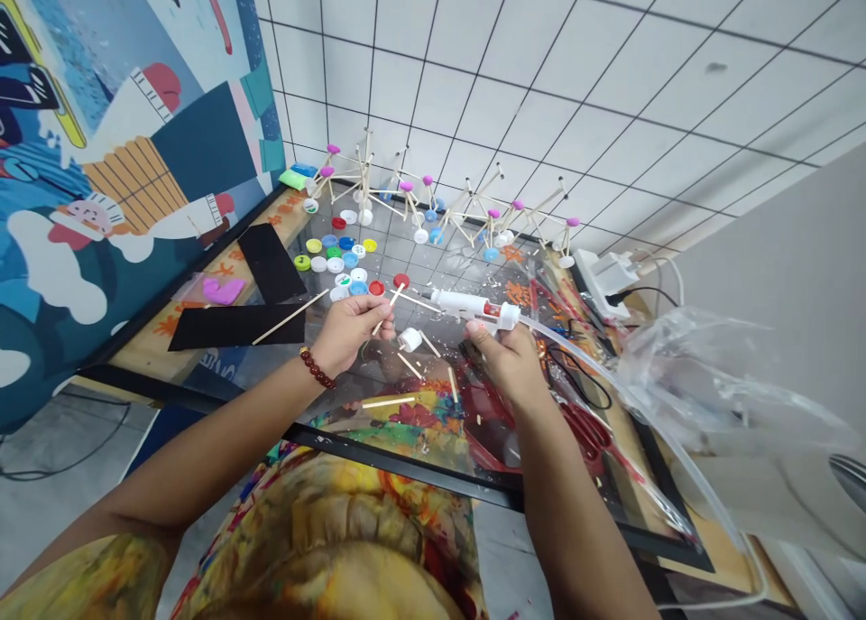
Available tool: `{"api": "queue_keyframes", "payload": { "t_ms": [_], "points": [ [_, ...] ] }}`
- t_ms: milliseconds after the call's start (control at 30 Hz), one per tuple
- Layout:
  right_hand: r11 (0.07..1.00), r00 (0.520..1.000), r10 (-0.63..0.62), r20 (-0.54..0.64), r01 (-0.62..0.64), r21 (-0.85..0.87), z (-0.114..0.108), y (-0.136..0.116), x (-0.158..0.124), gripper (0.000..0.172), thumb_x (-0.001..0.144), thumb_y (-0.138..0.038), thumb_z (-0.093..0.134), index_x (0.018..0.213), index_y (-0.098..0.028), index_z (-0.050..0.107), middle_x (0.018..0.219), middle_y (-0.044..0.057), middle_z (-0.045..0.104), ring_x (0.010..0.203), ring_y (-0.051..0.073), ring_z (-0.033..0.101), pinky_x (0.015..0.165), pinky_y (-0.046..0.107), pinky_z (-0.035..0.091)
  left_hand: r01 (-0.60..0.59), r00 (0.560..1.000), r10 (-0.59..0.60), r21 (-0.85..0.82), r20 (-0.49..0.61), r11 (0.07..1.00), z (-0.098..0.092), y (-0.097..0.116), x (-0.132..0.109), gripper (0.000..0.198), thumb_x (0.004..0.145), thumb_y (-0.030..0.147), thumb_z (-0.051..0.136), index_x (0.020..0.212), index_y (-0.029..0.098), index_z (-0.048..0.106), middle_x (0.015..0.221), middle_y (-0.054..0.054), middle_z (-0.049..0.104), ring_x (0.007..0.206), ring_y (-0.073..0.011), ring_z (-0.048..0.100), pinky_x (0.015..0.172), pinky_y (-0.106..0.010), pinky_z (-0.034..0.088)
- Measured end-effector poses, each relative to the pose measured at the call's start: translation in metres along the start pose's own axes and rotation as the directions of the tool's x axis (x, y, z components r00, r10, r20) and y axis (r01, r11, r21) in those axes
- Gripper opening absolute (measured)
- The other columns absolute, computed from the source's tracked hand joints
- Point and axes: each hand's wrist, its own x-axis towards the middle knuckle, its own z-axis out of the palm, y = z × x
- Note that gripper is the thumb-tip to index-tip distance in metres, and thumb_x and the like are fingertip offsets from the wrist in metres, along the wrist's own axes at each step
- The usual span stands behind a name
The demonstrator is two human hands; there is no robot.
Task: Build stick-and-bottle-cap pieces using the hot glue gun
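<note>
Between the thumb and fingers of my left hand (357, 329) is a thin wooden stick (388, 310), held at a slant above the glass tabletop. My right hand (504, 354) grips a white hot glue gun (466, 304); its nozzle points left toward the sticks, and a long glue stick (575, 349) trails from its back. Another wooden stick (418, 301) shows between the held stick and the nozzle; whether they touch, I cannot tell. Just below lie a white cap (409, 338) and several short stick pieces (389, 402).
Coloured bottle caps (335, 264) cluster behind my left hand. Stick structures with pink blobs (426, 196) stand along the tiled wall. Black strips (234, 325) and pink clay (223, 290) lie at left. At right are red scissors (588, 430), a power strip (602, 282) and a plastic bag (717, 367).
</note>
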Motion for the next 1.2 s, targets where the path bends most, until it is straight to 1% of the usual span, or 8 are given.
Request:
{"api": "queue_keyframes", "payload": {
  "t_ms": [233, 367, 500, 667, 800, 900, 1000, 1200],
  "points": [
    [0.996, 0.995, -0.092, -0.046, 0.091, -0.011, 0.008, -0.005, -0.002, 0.033, 0.086, -0.045, 0.058, 0.099, -0.019, 0.075, 0.102, 0.008, 0.076, 0.098, 0.03, 0.067, 0.093, 0.044, 0.046, 0.065, 0.997, -0.068, 0.08, 0.034, 0.995, 0.0, -0.002, -0.001, 0.007, 0.075, 0.015, 0.073, 0.076, 0.009, 0.069, 0.064, -0.002, 0.064, 0.054, -0.0091, 0.061, 0.053, -0.021, 0.055],
    [0.997, 0.995, -0.079, -0.066, 0.08, 0.013, 0.008, -0.003, -0.003, 0.031, 0.084, -0.046, 0.061, 0.094, -0.02, 0.074, 0.098, 0.007, 0.076, 0.094, 0.029, 0.067, 0.091, 0.043, 0.047, 0.077, 0.994, -0.083, 0.091, 0.07, 0.993, -0.002, -0.002, -0.002, 0.008, 0.077, 0.017, 0.072, 0.078, 0.009, 0.069, 0.066, -0.003, 0.064, 0.054, -0.009, 0.06, 0.051, -0.021, 0.054],
    [0.983, 0.998, 0.025, -0.049, -0.016, 0.185, 0.013, -0.004, -0.002, 0.03, 0.08, -0.048, 0.065, 0.087, -0.02, 0.072, 0.094, 0.007, 0.074, 0.091, 0.026, 0.067, 0.089, 0.042, 0.048, 0.068, 0.996, -0.071, 0.068, 0.045, 0.995, -0.001, 0.0, -0.002, 0.008, 0.075, 0.016, 0.074, 0.077, 0.009, 0.069, 0.066, -0.003, 0.064, 0.054, -0.0086, 0.06, 0.051, -0.021, 0.053],
    [0.844, 0.969, 0.243, -0.034, -0.194, 0.501, 0.019, -0.003, 0.003, 0.038, 0.055, -0.039, 0.086, 0.08, -0.019, 0.067, 0.077, 0.002, 0.07, 0.07, 0.018, 0.062, 0.069, 0.033, 0.05, 0.017, 1.0, -0.017, 0.004, 0.01, 1.0, -0.001, 0.002, -0.002, 0.016, 0.071, 0.021, 0.079, 0.075, 0.009, 0.069, 0.066, -0.002, 0.064, 0.054, -0.008, 0.059, 0.052, -0.02, 0.053],
    [0.769, 0.959, 0.281, 0.039, -0.249, 0.588, 0.017, 0.001, 0.005, 0.036, 0.061, -0.045, 0.081, 0.081, -0.019, 0.068, 0.075, 0.003, 0.069, 0.06, 0.014, 0.056, 0.06, 0.029, 0.046, -0.007, 1.0, 0.007, -0.005, 0.021, 1.0, -0.001, 0.001, -0.001, 0.023, 0.066, 0.026, 0.082, 0.074, 0.009, 0.068, 0.065, -0.002, 0.065, 0.054, -0.008, 0.059, 0.053, -0.021, 0.052],
    [0.807, 0.966, 0.247, 0.073, -0.246, 0.536, 0.017, 0.005, 0.005, 0.034, 0.063, -0.048, 0.079, 0.077, -0.019, 0.069, 0.076, 0.004, 0.071, 0.068, 0.018, 0.061, 0.068, 0.032, 0.048, -0.022, 0.999, 0.022, 0.019, 0.028, 1.0, -0.001, -0.001, -0.001, 0.026, 0.064, 0.028, 0.083, 0.076, 0.01, 0.069, 0.066, -0.002, 0.065, 0.054, -0.0086, 0.06, 0.052, -0.021, 0.052],
    [0.835, 0.966, 0.255, 0.042, -0.242, 0.493, 0.02, 0.011, 0.005, 0.038, 0.06, -0.054, 0.079, 0.073, -0.02, 0.069, 0.078, 0.004, 0.072, 0.078, 0.022, 0.065, 0.078, 0.037, 0.05, -0.049, 0.999, 0.048, 0.043, 0.026, 0.998, -0.001, -0.002, 0.0, 0.026, 0.063, 0.029, 0.083, 0.074, 0.011, 0.069, 0.065, -0.002, 0.065, 0.054, -0.0087, 0.059, 0.052, -0.022, 0.053],
    [0.855, 0.969, 0.245, 0.03, -0.23, 0.465, 0.021, 0.019, 0.004, 0.05, 0.061, -0.06, 0.078, 0.089, -0.019, 0.073, 0.096, 0.007, 0.075, 0.094, 0.028, 0.067, 0.091, 0.044, 0.05, -0.092, 0.996, 0.09, 0.093, 0.021, 0.991, -0.002, -0.004, 0.0, 0.024, 0.063, 0.029, 0.082, 0.075, 0.011, 0.07, 0.065, -0.001, 0.065, 0.056, -0.01, 0.06, 0.052, -0.023, 0.054]
  ]
}}
